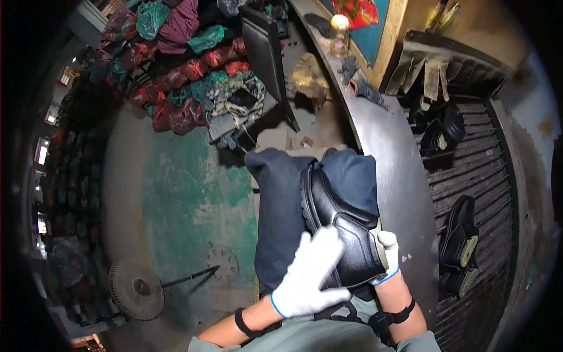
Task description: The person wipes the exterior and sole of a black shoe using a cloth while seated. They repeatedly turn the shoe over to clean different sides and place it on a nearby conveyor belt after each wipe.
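Note:
A black leather ankle boot [346, 243] with a thick ridged sole and pale yellow-green lining lies across my lap, its toe pointing away from me. My right hand [387, 252], in a white glove, grips the boot at its top opening; the thumb shows over the lining while the other fingers are hidden. On the boot's left side is my left hand [311, 273], gloved in white too, with its fingers stretched out and slightly blurred. Its thumb stands apart from them. I cannot tell whether the left fingertips touch the leather.
To my right runs a metal bench [404, 170] holding a dark-handled tool [369, 94] and a jar [339, 38]. Beyond it, a slatted rack [469, 176] carries more black boots [459, 243]. A fan [136, 287] stands at left; bagged bundles [176, 76] and a black chair [267, 58] are ahead.

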`<act>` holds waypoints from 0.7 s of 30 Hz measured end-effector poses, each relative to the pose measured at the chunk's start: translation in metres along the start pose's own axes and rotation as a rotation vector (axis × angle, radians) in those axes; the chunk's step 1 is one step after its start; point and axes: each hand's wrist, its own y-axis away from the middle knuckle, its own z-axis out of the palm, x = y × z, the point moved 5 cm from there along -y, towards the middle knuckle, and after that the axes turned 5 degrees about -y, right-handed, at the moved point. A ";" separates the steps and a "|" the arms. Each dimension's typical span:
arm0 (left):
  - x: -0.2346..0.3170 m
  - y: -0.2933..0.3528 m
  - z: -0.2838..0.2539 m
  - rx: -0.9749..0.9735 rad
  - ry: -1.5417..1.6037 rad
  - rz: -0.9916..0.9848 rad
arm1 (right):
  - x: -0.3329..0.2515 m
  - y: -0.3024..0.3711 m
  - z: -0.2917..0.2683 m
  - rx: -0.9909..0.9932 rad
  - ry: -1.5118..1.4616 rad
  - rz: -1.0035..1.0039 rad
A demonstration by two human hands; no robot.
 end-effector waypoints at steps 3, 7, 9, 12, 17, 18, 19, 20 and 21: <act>-0.041 -0.030 -0.011 0.454 0.301 -0.315 | -0.001 -0.002 -0.023 -0.002 0.058 -0.133; -0.082 -0.062 0.005 0.633 0.584 -0.589 | -0.006 -0.002 -0.062 0.038 0.068 -0.113; -0.083 -0.067 0.012 0.558 0.680 -0.676 | -0.012 0.003 -0.055 -0.034 0.065 -0.071; -0.089 -0.064 0.007 0.537 0.526 -0.500 | -0.015 0.009 -0.039 -0.022 0.081 -0.013; -0.093 -0.061 -0.035 0.302 0.616 -0.581 | -0.013 0.011 -0.034 -0.007 0.405 -0.018; -0.096 -0.062 -0.042 0.244 0.562 -0.580 | -0.008 0.010 -0.019 -0.033 0.480 -0.018; -0.095 -0.065 -0.050 0.211 0.480 -0.572 | -0.001 0.006 0.004 -0.058 0.600 -0.022; -0.097 -0.065 -0.052 0.240 0.283 -0.485 | 0.003 -0.001 0.018 -0.124 0.666 -0.077; -0.101 -0.066 -0.049 0.264 0.086 -0.398 | 0.010 -0.003 0.025 -0.124 0.683 -0.064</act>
